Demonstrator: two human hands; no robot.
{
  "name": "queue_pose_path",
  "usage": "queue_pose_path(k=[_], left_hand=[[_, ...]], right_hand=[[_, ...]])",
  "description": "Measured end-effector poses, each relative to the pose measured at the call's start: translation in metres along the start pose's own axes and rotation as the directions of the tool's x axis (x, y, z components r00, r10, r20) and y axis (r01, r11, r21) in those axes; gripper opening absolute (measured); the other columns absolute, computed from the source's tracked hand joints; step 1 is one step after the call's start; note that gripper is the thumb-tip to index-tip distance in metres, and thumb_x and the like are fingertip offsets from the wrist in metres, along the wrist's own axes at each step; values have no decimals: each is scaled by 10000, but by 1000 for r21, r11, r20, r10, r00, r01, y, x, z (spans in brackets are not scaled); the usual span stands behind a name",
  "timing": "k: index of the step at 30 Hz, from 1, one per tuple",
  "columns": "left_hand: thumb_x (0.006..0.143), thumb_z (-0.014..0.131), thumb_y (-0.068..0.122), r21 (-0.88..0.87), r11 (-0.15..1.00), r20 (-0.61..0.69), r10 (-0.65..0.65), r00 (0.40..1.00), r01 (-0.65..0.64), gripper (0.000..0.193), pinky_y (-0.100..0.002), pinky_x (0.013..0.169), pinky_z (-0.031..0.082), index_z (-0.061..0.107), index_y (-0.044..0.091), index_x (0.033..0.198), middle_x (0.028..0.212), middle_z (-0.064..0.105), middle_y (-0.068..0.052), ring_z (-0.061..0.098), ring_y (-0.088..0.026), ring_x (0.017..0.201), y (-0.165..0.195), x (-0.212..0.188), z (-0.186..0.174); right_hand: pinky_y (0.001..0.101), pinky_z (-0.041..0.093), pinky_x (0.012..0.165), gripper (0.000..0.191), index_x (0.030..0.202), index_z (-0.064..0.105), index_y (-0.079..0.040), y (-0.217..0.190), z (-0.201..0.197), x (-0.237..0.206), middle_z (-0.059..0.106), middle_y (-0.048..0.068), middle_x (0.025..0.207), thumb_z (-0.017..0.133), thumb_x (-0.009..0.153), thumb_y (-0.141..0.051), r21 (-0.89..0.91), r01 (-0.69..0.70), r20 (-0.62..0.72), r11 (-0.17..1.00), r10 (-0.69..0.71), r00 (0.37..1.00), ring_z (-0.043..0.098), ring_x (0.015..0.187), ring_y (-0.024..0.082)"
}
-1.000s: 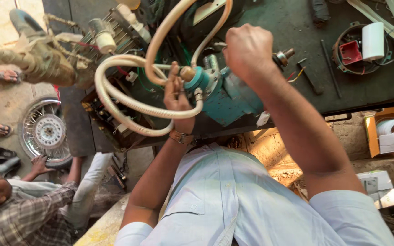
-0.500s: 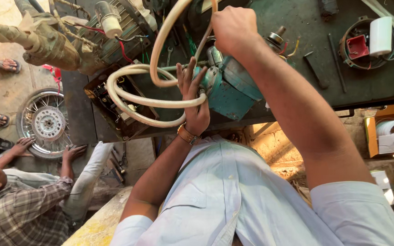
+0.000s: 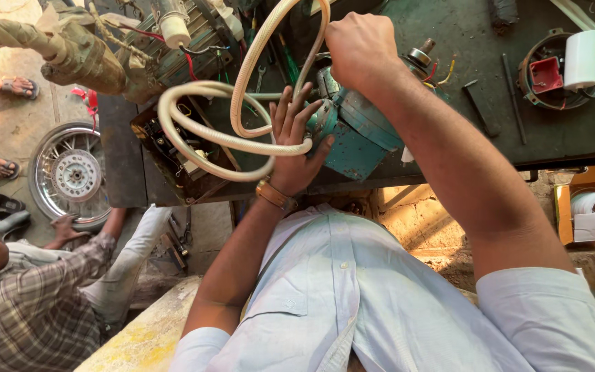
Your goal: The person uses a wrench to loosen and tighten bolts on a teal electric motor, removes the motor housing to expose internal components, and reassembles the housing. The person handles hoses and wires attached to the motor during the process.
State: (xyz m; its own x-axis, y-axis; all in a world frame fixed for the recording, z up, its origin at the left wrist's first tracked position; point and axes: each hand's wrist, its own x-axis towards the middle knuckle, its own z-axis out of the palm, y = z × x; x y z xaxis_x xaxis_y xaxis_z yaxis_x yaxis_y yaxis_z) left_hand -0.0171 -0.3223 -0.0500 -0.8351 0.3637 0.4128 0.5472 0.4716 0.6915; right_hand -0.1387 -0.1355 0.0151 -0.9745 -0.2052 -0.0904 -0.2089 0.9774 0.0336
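Left hand (image 3: 296, 148) splayed flat on teal pump (image 3: 352, 134) beside looped hose (image 3: 208, 131); right hand (image 3: 361, 47) fisted above, contents hidden. Hose fitting looks unfinished.

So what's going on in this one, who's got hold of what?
A person in a pale shirt leans over a dark workbench. The left hand lies open-fingered against a cream hose where it meets a teal pump. The right hand is closed in a fist above the pump; what it grips is hidden. Another person crouches on the floor by a spoked wheel.
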Motion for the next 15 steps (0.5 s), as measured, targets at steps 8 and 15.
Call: queue_pose_path(k=[8,15], left_hand=[[735,863,259,-141,986,214,122,969,-93,937,-542,1334,212,431,152,1559,1700,271,-115,154,-362,1614,-21,11,-34],[958,590,87,-687,571,302,-337,892,449,665,-437,1223,403,392,106,1593,1544,513,-161,513,-313,1429,-70,-12,-33]], right_hand=[[442,575,708,185,845,778,-84,9,4,-4,743,155,820,829,799,-255,60,24,36,998,-26,999,732,799,347],[450,567,693,253,805,772,-89,13,-10,-25,727,148,773,818,830,-336,61,11,30,998,-13,999,723,763,343]])
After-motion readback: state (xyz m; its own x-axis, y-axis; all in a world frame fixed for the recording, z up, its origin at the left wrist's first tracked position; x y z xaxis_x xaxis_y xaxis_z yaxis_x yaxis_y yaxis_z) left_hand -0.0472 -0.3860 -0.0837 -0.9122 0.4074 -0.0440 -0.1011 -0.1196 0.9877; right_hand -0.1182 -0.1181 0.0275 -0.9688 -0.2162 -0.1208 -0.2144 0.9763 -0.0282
